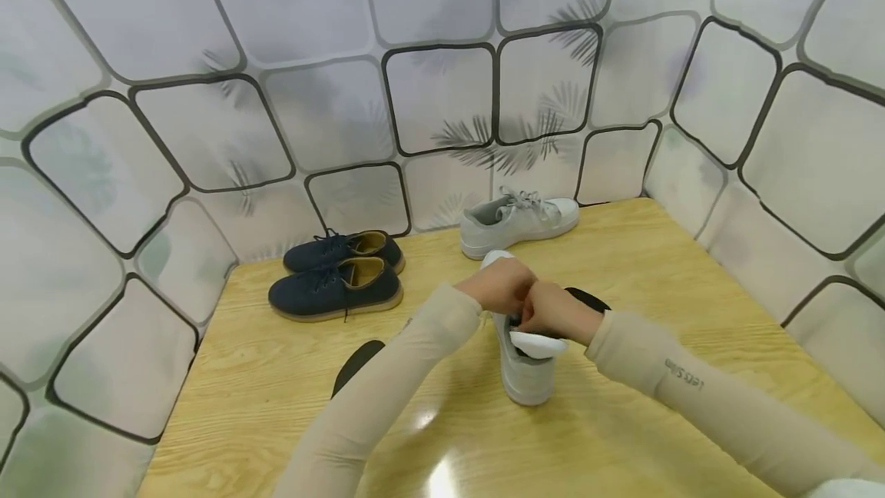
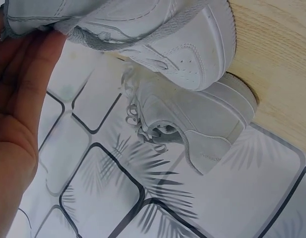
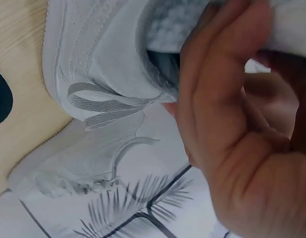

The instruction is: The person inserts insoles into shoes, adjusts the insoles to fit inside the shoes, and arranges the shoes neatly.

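Observation:
A white sneaker (image 1: pixel 527 379) stands on the table with its heel towards me. My left hand (image 1: pixel 501 285) grips its upper near the tongue; in the left wrist view the fingers (image 2: pixel 41 64) go up to the sneaker's edge, and the thumb is hidden. My right hand (image 1: pixel 556 313) is at the sneaker's opening and holds a white insole (image 1: pixel 538 345), whose rounded end sticks out over the heel. In the right wrist view the curled fingers (image 3: pixel 217 74) hide most of the insole, and its front part inside the sneaker cannot be seen.
Another white sneaker (image 1: pixel 518 223) stands behind, near the patterned backdrop (image 1: pixel 442 98). A pair of navy lace-up shoes (image 1: pixel 332 288) is at the left. One dark rounded flat piece (image 1: pixel 356 364) lies by the left forearm, another dark piece (image 1: pixel 588 299) beyond the right hand.

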{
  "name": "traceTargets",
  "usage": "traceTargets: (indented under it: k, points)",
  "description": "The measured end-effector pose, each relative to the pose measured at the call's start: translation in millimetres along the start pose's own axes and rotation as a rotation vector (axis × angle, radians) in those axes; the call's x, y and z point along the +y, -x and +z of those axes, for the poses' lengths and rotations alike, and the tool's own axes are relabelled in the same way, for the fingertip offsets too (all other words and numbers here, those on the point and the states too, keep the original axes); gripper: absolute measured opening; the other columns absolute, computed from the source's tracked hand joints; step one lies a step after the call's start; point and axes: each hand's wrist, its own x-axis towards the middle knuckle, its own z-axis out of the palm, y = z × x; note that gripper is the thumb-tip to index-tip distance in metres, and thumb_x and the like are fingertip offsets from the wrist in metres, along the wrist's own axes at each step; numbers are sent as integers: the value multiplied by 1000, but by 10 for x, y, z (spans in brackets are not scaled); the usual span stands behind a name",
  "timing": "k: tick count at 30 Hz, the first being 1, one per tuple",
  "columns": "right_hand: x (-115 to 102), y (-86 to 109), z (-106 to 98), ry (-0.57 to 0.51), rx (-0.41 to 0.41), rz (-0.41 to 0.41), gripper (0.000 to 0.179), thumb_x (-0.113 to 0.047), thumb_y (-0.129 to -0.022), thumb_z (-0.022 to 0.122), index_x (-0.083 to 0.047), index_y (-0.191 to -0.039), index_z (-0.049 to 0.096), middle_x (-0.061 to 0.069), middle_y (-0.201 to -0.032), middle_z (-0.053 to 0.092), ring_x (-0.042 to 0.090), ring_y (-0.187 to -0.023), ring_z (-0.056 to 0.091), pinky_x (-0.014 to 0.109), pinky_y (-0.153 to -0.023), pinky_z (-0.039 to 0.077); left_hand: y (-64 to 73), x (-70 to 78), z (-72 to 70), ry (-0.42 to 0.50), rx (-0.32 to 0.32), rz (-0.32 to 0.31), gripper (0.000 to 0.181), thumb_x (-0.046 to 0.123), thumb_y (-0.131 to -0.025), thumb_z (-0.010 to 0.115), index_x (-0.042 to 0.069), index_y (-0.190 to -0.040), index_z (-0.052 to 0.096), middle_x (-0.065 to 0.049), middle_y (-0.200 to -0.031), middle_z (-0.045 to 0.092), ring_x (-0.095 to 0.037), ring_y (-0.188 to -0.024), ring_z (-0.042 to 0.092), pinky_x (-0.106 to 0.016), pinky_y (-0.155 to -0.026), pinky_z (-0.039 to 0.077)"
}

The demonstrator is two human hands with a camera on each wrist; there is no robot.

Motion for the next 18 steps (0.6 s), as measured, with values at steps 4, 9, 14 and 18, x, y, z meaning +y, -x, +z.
traceTargets:
  k: [4, 9, 14, 18]
  points:
    - [17, 29, 126, 38, 117, 32, 27, -6, -73, 72, -11, -50, 57, -7, -49, 48, 8, -48, 42, 25, -50, 37, -5, 0, -4, -8, 4, -12, 8, 14, -78, 75, 12, -77, 68, 8, -65, 51, -8, -62, 45, -21, -60, 37]
    - [46, 39, 240, 65, 225, -9, 34, -7, -76, 70, -13, -48, 52, -8, -47, 44, 8, -48, 38, 25, -49, 33, 24, 0, -52, -25, 4, -29, 22, 13, -77, 75, 12, -67, 56, 7, -63, 49, -10, -60, 48, -21, -58, 37]
    - [-214, 124, 182, 226, 115, 20, 40, -23, -85, 70, -11, -55, 47, -1, -53, 43, 13, -51, 43, 28, -47, 35, 39, 27, -49, -54, 4, -28, 28, 12, -78, 73, 15, -63, 50, 7, -62, 47, -10, -60, 46, -21, -59, 36]
    - [-547, 249, 64, 378, -68, 90, 45, -41, -84, 72, -8, -60, 54, 8, -62, 55, 23, -63, 54, 36, -52, 44, 31, 58, -26, -77, 2, -30, 31, 9, -78, 71, 17, -62, 46, 7, -62, 47, -9, -59, 45, -20, -58, 34]
